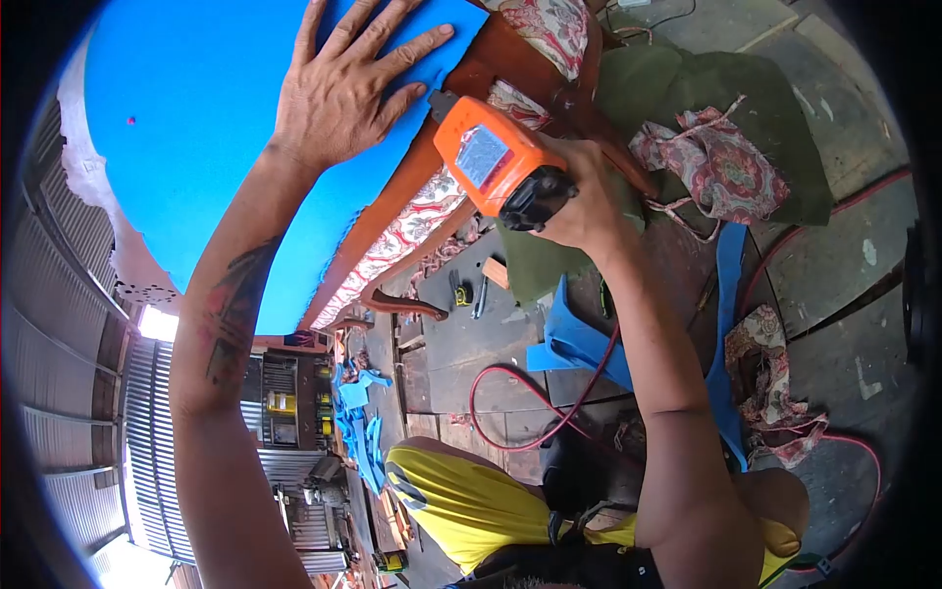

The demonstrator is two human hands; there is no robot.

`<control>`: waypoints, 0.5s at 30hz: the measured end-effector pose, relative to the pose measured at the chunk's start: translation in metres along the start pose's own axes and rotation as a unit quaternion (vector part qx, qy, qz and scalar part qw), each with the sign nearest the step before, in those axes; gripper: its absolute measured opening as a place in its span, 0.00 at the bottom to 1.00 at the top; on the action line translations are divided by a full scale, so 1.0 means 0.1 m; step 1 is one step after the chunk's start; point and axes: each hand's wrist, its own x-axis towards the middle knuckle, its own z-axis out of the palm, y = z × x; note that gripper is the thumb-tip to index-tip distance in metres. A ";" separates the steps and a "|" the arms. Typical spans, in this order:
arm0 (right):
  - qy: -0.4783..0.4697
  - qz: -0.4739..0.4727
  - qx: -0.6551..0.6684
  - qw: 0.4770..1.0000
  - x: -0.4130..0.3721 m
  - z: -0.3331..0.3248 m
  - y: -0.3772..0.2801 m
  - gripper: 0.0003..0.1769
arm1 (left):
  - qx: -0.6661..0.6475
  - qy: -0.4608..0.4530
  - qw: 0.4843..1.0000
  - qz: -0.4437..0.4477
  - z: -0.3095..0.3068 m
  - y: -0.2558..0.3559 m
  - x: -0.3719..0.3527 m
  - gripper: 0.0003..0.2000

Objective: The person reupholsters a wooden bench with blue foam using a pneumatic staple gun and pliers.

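A bright blue sheet of fabric [196,147] covers a wooden-framed piece of furniture, its trimmed edge lying along the brown wooden rail [378,221]. My left hand [343,88] presses flat on the blue fabric, fingers spread towards the corner. In my right hand [594,196] is an orange staple gun [502,162], its dark nose at the fabric's edge by the rail, close to my left fingertips. Patterned red-and-white upholstery cloth [422,231] shows below the rail. My right fingers are partly hidden behind the tool.
A red hose [500,371] loops over the floor. Blue offcuts [579,339], a dark green cloth [648,83] and patterned scraps [716,167] lie around. A tape measure [461,293] rests near a curved wooden leg [407,304]. My yellow-clad knee [466,501] is below.
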 end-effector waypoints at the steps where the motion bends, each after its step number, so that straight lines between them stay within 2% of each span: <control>1: 0.009 0.011 -0.001 1.000 0.03 0.03 -0.02 0.25 | 0.009 -0.001 1.000 0.002 0.03 -0.02 0.01 0.31; 5: -0.012 0.014 -0.039 0.999 0.07 0.04 0.07 0.22 | 0.012 -0.006 1.000 0.008 0.05 -0.09 0.04 0.31; 8: 0.006 0.006 -0.003 1.000 0.09 0.03 0.05 0.20 | 0.022 0.000 1.000 0.009 0.08 -0.10 0.04 0.31; 15: -0.007 0.018 -0.022 1.000 0.11 0.03 0.07 0.20 | 0.020 0.008 1.000 0.016 0.11 -0.10 0.04 0.31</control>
